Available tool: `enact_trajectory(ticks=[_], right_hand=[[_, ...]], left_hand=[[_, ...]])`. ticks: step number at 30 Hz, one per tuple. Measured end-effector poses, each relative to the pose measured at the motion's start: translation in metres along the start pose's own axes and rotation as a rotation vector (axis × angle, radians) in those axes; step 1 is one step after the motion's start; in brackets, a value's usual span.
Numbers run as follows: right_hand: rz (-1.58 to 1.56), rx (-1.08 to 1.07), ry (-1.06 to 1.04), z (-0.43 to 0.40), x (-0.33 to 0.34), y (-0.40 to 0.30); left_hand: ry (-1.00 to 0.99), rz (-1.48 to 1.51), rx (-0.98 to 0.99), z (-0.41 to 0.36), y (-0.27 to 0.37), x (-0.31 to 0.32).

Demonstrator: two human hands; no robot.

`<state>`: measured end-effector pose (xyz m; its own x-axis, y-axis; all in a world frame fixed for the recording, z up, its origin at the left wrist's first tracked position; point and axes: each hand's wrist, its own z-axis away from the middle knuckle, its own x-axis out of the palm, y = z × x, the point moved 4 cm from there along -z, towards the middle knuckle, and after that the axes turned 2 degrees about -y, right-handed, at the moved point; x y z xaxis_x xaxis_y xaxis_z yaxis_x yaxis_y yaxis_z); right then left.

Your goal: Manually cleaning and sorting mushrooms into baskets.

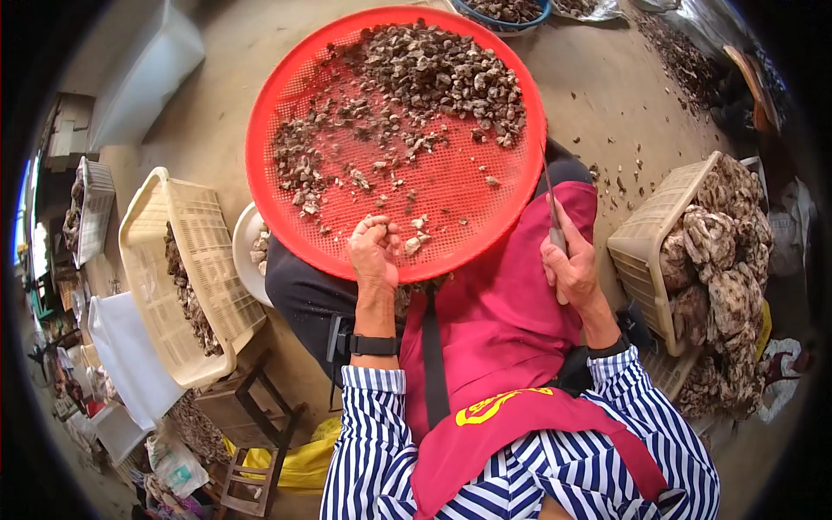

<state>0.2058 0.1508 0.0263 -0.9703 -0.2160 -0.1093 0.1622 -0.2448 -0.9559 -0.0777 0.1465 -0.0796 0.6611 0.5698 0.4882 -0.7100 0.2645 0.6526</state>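
A round red plastic mesh sieve tray (448, 175) rests across my lap. Dark, rough dried chunks (448, 71) are heaped at its far right, with looser pieces along the left side. Over the tray's near edge, my left hand (377, 247) has its fingers curled together; whether a small piece sits between them is hidden. Close by lie a few pale bits (416, 240) on the mesh. My right hand (571, 263) grips the handle of a thin knife (550, 185) at the tray's right side, its blade pointing away from me beside the rim.
A cream plastic crate (650, 247) on the right overflows with large wrinkled brown lumps (734, 292). To the left, another cream crate (214, 247) tilts near a wooden stool (250, 403). A white bowl (246, 237) of pieces sits partly under the tray. Beyond stands a blue basin (504, 25).
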Motion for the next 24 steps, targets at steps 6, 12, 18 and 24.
enact_trajectory(ticks=[6, 12, 18, 24], right_hand=[[-0.092, -0.002, 0.007, 0.0, -0.004, 0.005], [-0.154, 0.011, 0.006, -0.002, -0.005, 0.007], [-0.136, 0.013, 0.014, -0.001, -0.007, 0.007], [-0.098, 0.019, 0.029, -0.002, -0.006, 0.007]], left_hand=[[0.008, 0.017, -0.028, -0.002, -0.006, -0.001], [0.019, -0.034, -0.017, 0.0, -0.004, 0.0], [0.117, 0.049, -0.064, -0.004, -0.001, 0.0], [-0.529, -0.262, 0.175, 0.06, 0.035, 0.174]])
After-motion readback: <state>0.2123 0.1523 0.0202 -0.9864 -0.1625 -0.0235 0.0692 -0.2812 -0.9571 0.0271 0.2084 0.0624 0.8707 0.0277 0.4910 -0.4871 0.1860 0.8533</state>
